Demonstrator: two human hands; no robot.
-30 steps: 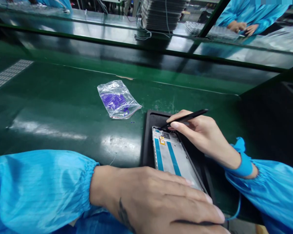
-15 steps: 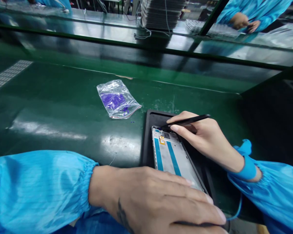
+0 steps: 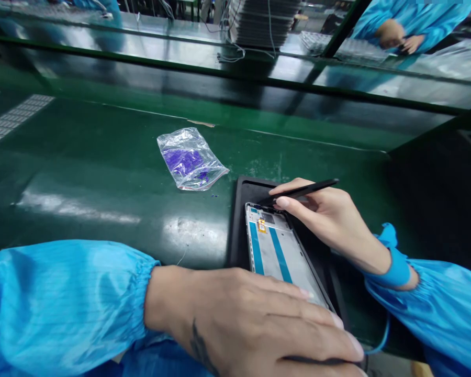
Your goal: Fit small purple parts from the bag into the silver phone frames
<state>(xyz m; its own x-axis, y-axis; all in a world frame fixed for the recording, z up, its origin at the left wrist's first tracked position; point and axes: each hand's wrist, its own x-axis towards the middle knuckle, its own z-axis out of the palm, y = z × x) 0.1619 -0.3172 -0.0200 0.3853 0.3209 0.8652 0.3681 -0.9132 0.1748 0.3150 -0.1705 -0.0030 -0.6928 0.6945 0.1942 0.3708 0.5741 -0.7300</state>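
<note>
So the right hand (image 3: 322, 214), right of center, has a slim black tool (image 3: 310, 189) pinched between thumb and fingers, tip down at the top end of a silver phone frame (image 3: 298, 262). Can't tell if the tip is actually touching. That frame sits in a black tray (image 3: 237, 225), lower middle right, with two blue strips (image 3: 280, 254) and a little orange piece (image 3: 262, 226) on it. Left hand (image 3: 251, 324) is palm-down over the frame's lower end, fingers stretched out; thumb's hidden, so no clue if it's gripping. There's a blue strap (image 3: 398, 269) on the right wrist. Clear bag (image 3: 190, 159) with purple bits lies on the green table (image 3: 102, 152), upper middle.
</note>
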